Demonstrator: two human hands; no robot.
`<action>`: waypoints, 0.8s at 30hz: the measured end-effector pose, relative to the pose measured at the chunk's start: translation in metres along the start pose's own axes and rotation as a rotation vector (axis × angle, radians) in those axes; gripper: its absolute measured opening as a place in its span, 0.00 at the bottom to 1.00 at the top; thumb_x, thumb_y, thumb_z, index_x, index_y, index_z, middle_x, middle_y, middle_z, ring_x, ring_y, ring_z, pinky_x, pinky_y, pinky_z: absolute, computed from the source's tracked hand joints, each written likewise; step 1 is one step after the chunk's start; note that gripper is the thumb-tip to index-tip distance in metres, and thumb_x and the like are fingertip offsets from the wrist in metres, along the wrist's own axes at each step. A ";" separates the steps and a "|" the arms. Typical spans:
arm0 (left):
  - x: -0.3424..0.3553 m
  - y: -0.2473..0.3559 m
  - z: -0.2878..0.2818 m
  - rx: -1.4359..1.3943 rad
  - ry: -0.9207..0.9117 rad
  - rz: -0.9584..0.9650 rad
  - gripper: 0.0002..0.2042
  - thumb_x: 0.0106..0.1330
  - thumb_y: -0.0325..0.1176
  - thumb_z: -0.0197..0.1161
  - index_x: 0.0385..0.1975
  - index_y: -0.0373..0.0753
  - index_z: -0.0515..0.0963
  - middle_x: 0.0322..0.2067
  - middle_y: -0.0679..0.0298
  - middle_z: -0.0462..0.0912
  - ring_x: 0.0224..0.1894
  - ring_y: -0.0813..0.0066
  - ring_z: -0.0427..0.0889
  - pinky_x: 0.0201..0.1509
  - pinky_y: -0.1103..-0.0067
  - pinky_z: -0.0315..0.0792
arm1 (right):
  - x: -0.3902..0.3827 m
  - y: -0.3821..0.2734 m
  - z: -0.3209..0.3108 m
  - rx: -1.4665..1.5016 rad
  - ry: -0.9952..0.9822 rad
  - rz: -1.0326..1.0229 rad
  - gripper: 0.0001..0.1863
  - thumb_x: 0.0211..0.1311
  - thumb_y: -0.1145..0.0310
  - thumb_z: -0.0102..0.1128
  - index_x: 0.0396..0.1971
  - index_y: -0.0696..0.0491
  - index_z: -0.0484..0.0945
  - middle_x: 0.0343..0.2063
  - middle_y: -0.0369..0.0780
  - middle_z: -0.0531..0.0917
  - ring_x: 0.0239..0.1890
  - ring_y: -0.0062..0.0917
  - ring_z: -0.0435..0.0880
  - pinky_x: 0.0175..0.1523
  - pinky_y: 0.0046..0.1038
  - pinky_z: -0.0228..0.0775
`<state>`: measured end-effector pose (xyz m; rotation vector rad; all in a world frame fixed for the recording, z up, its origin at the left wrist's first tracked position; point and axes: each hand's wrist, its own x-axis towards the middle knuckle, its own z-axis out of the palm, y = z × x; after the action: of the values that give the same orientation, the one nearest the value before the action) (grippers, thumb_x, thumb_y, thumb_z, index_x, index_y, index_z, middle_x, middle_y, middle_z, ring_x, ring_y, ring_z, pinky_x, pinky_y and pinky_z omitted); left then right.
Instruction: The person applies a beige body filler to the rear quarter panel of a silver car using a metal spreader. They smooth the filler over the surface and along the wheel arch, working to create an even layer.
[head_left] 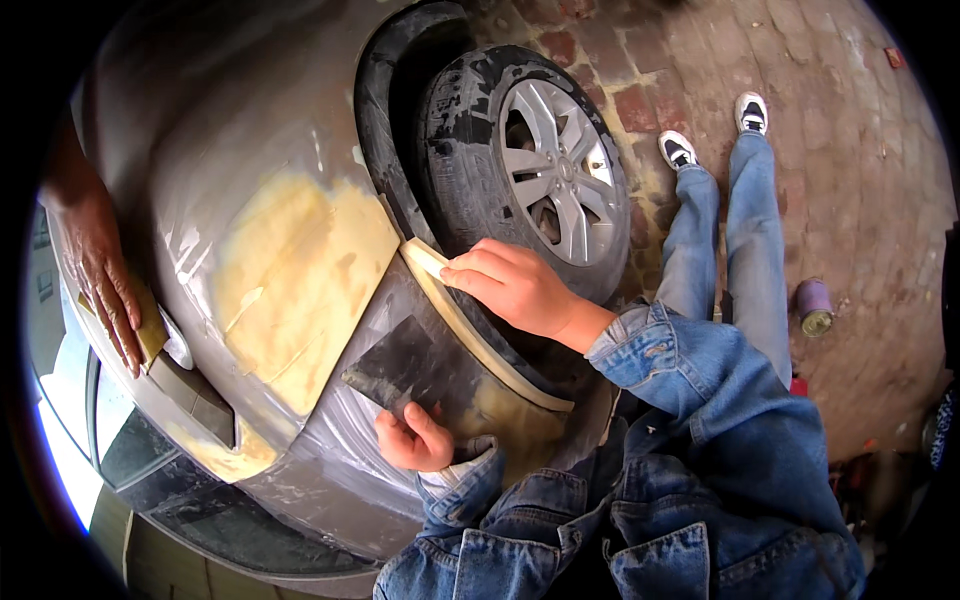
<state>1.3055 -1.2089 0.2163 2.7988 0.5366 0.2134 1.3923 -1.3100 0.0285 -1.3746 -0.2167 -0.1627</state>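
Note:
My right hand pinches a small pale flat strip against the edge of the wheel arch, at the upper end of a cream filler band that follows the curve. My left hand is closed at the thumb on the lower edge of a dark sheet, which looks like sandpaper and lies against the grey car body panel. A large yellowish filler patch covers the panel left of the arch. Part of the left fingers is hidden behind the thumb.
At the far left another person's hand presses a yellowish pad on the car. The wheel stands right of the arch. A purple can lies on the brick paving, beyond a person's legs.

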 end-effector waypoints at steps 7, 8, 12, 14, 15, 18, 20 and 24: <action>0.002 0.004 0.000 0.091 -0.064 0.040 0.09 0.70 0.33 0.54 0.33 0.32 0.72 0.22 0.62 0.77 0.18 0.78 0.77 0.22 0.85 0.71 | -0.048 -0.010 -0.017 -0.124 -0.150 -0.068 0.09 0.49 0.77 0.61 0.33 0.58 0.79 0.32 0.37 0.78 0.34 0.29 0.78 0.36 0.28 0.73; 0.002 0.005 0.000 0.109 -0.057 0.049 0.09 0.70 0.33 0.54 0.33 0.32 0.72 0.22 0.62 0.77 0.18 0.78 0.77 0.22 0.84 0.71 | -0.056 -0.007 -0.026 -0.134 -0.149 -0.011 0.09 0.49 0.77 0.61 0.33 0.58 0.79 0.32 0.38 0.78 0.34 0.29 0.78 0.36 0.29 0.73; -0.013 -0.004 -0.014 0.253 -0.064 0.113 0.09 0.69 0.32 0.54 0.32 0.32 0.72 0.22 0.62 0.78 0.19 0.77 0.77 0.22 0.84 0.71 | -0.021 0.009 -0.035 -0.080 0.096 0.362 0.08 0.55 0.77 0.62 0.36 0.56 0.78 0.33 0.40 0.78 0.33 0.32 0.80 0.37 0.30 0.72; -0.020 -0.008 -0.018 0.283 -0.082 0.109 0.09 0.69 0.32 0.54 0.32 0.32 0.72 0.22 0.62 0.78 0.19 0.77 0.77 0.22 0.83 0.71 | 0.012 0.017 -0.027 0.160 0.058 0.450 0.07 0.57 0.76 0.61 0.37 0.57 0.77 0.34 0.40 0.78 0.32 0.32 0.81 0.37 0.30 0.73; -0.024 -0.005 -0.023 0.286 -0.087 0.068 0.09 0.69 0.32 0.54 0.32 0.32 0.72 0.21 0.62 0.78 0.19 0.78 0.77 0.22 0.83 0.71 | 0.028 0.019 -0.021 0.216 0.019 0.456 0.07 0.58 0.76 0.60 0.37 0.57 0.77 0.33 0.40 0.78 0.32 0.31 0.81 0.38 0.29 0.73; -0.035 -0.004 -0.034 0.336 -0.123 -0.009 0.09 0.68 0.33 0.56 0.30 0.34 0.73 0.21 0.61 0.77 0.20 0.73 0.77 0.24 0.80 0.70 | 0.060 0.038 0.012 0.415 0.019 0.426 0.07 0.58 0.76 0.60 0.36 0.59 0.75 0.32 0.41 0.79 0.32 0.30 0.82 0.39 0.28 0.75; -0.037 -0.008 -0.041 0.470 -0.187 0.105 0.09 0.67 0.34 0.57 0.29 0.34 0.73 0.20 0.60 0.76 0.20 0.69 0.77 0.24 0.77 0.69 | 0.075 0.046 0.026 0.454 0.021 0.459 0.05 0.58 0.75 0.60 0.33 0.60 0.76 0.30 0.43 0.80 0.32 0.31 0.82 0.39 0.28 0.74; -0.036 -0.009 -0.036 0.525 -0.152 0.190 0.09 0.65 0.34 0.59 0.27 0.35 0.72 0.17 0.58 0.71 0.18 0.60 0.70 0.23 0.71 0.63 | 0.086 0.056 0.040 0.433 -0.021 0.480 0.05 0.56 0.73 0.61 0.29 0.60 0.77 0.29 0.43 0.80 0.32 0.33 0.81 0.39 0.30 0.74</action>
<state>1.2626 -1.2059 0.2450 3.3407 0.3245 -0.1247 1.4870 -1.2590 0.0036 -0.9632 0.0643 0.2861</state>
